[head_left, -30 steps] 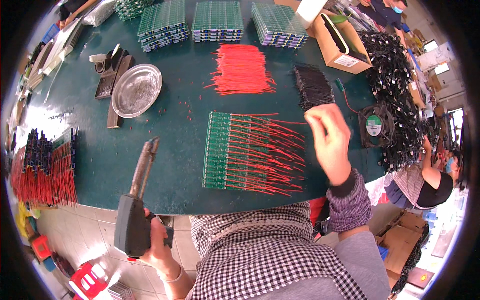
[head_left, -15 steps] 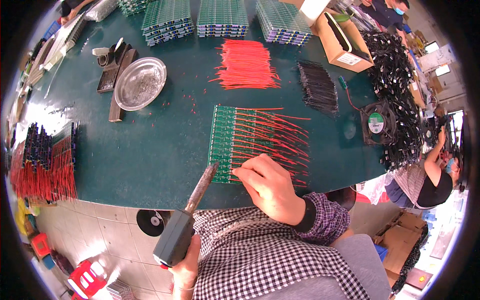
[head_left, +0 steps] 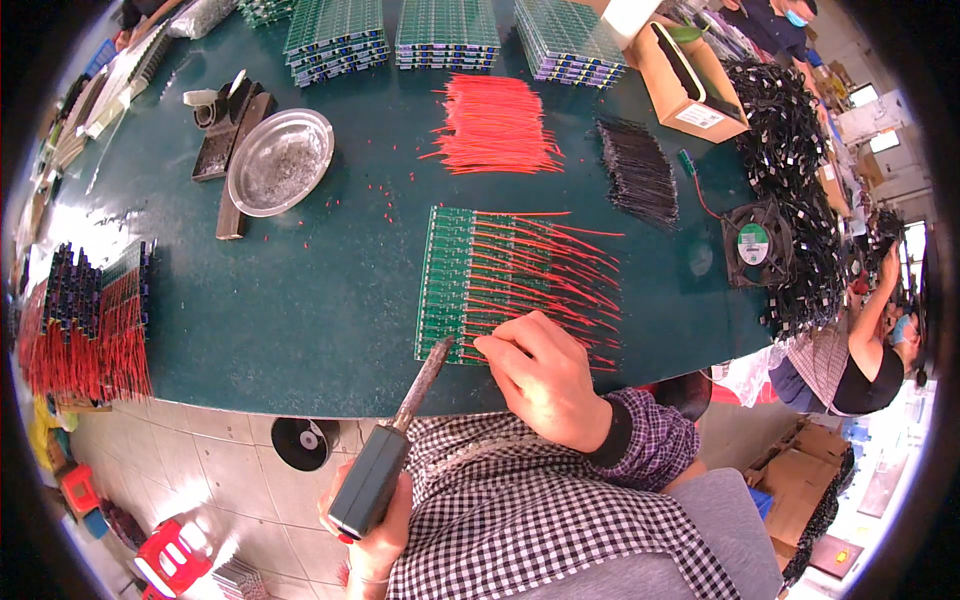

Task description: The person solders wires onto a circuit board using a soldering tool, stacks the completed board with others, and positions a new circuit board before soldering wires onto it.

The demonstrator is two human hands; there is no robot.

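Soldering red wires onto the green circuit-board panel (head_left: 470,285): left hand (head_left: 375,525) gripping the grey-handled soldering iron (head_left: 395,440), right hand (head_left: 545,380) pinching one thin red wire (head_left: 480,350); next, steady tip contact.

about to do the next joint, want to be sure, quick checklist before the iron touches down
1. Soldering iron gripped in left hand: ok.
2. Iron tip at the near edge of the green circuit board: ok.
3. Right hand pinching a red wire at that edge: ok; fingers close to the tip.
4. Wire end seated on its pad: cannot tell, too small.
5. Board flat on the green table: ok.
6. Spare red wires in a pile within view: ok.
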